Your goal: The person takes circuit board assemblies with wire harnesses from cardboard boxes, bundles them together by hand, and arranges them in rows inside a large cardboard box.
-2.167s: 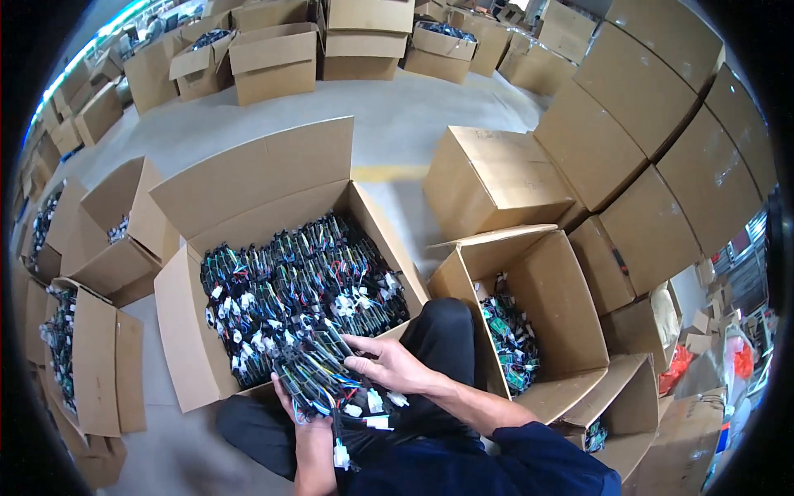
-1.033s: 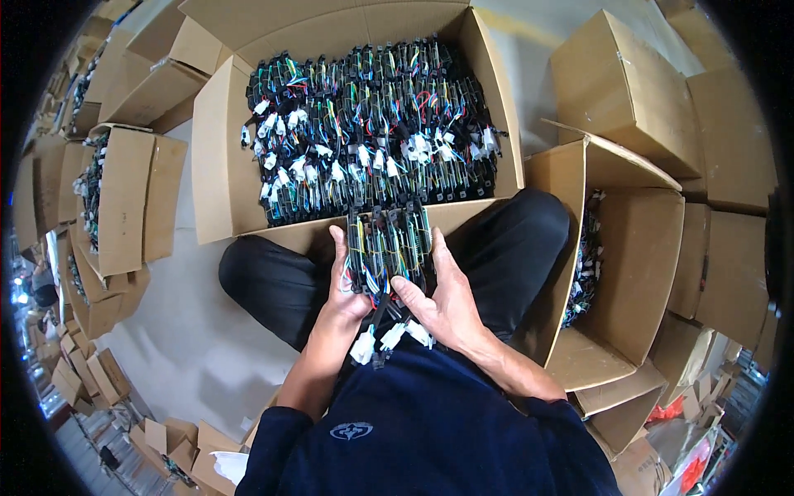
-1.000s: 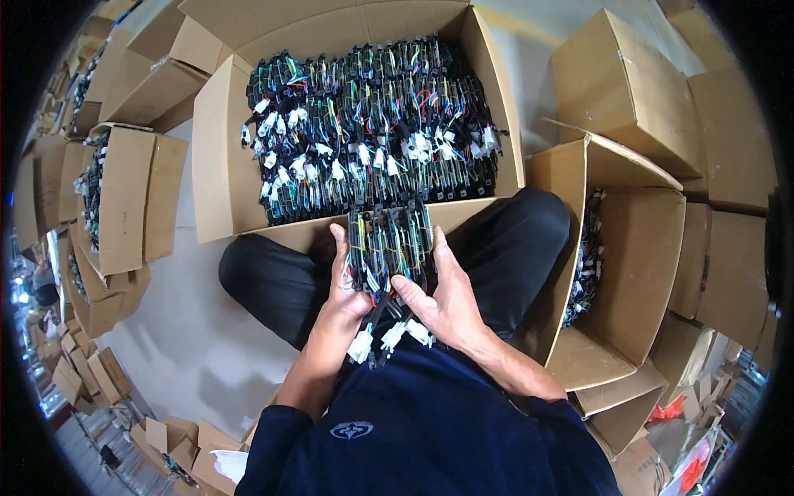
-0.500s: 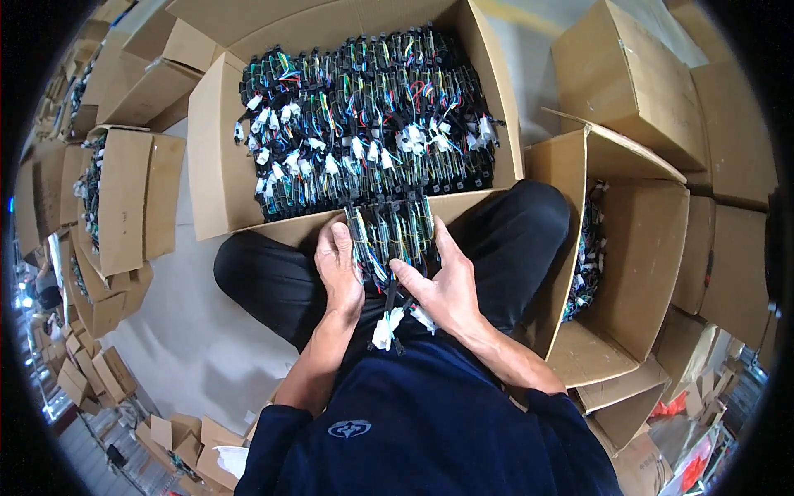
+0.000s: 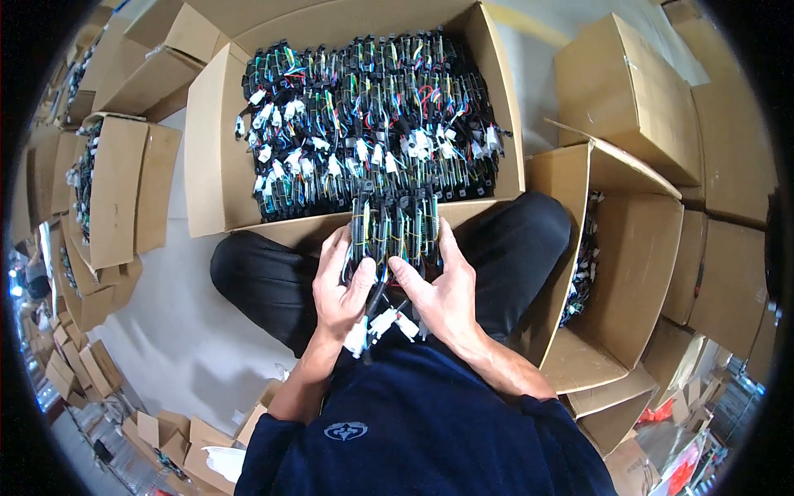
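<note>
Between my two hands I hold a row of banded wire-harness bundles [image 5: 395,230], dark, with coloured wires and thin yellowish bands. My left hand [image 5: 341,285] grips the row's left side, its thumb on the near face. On the opposite side my right hand [image 5: 445,289] grips it the same way, fingers along the outer edge. White plug connectors [image 5: 385,322] dangle from the near end, over my lap. Just beyond stands an open cardboard box [image 5: 211,157], with many similar bundles [image 5: 372,124] packed in rows and white connectors among them.
To the right stands another open carton [image 5: 637,273] with loose harnesses [image 5: 583,273] inside. Behind it is a tall closed box [image 5: 624,91]. More open cartons [image 5: 116,194] line the left, over grey floor [image 5: 182,331]. My bent legs [image 5: 265,285] lie either side of the bundles.
My left thumb has come over onto the near face of the bundles, and the left fingers have wrapped round their side. The hanging connectors have shifted and spread.
</note>
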{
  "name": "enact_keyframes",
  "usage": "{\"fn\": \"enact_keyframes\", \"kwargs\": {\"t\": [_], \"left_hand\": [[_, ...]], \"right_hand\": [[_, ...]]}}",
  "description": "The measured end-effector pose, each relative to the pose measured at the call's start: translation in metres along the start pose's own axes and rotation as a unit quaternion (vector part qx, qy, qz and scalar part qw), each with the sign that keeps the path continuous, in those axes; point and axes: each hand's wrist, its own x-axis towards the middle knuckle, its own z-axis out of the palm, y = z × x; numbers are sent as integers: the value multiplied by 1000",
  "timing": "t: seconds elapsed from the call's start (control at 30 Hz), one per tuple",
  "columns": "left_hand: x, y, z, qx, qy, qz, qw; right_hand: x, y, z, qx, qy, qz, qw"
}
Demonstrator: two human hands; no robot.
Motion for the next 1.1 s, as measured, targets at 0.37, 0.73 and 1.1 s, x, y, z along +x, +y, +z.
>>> {"fn": "enact_keyframes", "kwargs": {"t": [0.37, 0.73, 1.1], "left_hand": [[19, -12, 7, 6, 66, 19, 998], [156, 13, -22, -189, 129, -65, 971], [352, -118, -30, -303, 154, -64, 938]], "right_hand": [[20, -10, 20, -81, 12, 16, 997], [151, -76, 52, -84, -32, -109, 990], [375, -21, 152, -172, 29, -156, 972]]}}
